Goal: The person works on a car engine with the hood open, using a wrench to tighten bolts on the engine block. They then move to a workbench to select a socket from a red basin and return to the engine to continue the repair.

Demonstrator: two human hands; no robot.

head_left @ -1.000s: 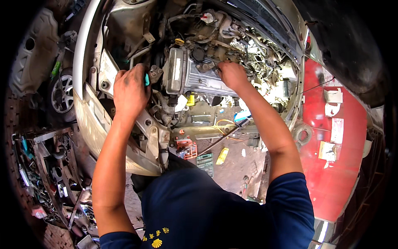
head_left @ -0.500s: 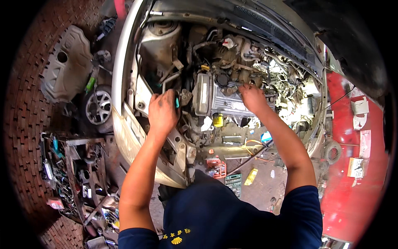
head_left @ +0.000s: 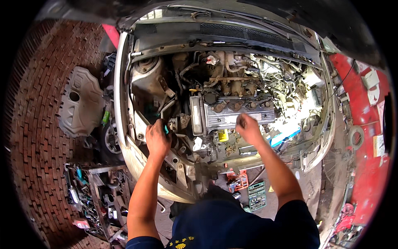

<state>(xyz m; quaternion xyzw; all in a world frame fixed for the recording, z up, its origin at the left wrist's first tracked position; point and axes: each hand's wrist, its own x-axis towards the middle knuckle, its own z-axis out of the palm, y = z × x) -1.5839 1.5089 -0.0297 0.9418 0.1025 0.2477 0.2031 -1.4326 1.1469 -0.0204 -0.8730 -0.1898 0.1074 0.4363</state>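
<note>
My left hand [head_left: 158, 139] is closed round a tool with a teal handle [head_left: 166, 129], most of which the fingers hide. It is over the front left side of the engine bay, beside a metal bracket [head_left: 183, 121]. My right hand [head_left: 250, 129] is just above the front edge of the silver engine cover [head_left: 219, 120], its fingers curled together and slightly blurred. Whether anything small is between them I cannot make out. A yellow cup-like piece [head_left: 223, 135] and a crumpled white cloth or paper [head_left: 197, 144] are between the two hands.
A raised dark hood [head_left: 340, 37] overhangs the bay. A bright light [head_left: 304, 114] glares at its right. Below the front edge lie an orange tool case [head_left: 237, 181] and a green socket set [head_left: 257, 195]. At left are a cluttered tool rack [head_left: 97, 171], a wheel [head_left: 112, 139] and a brick floor [head_left: 37, 124].
My right hand has drawn back from the top of the engine cover toward its front edge. My left hand still grips the teal-handled tool. The view has shifted, showing more hood.
</note>
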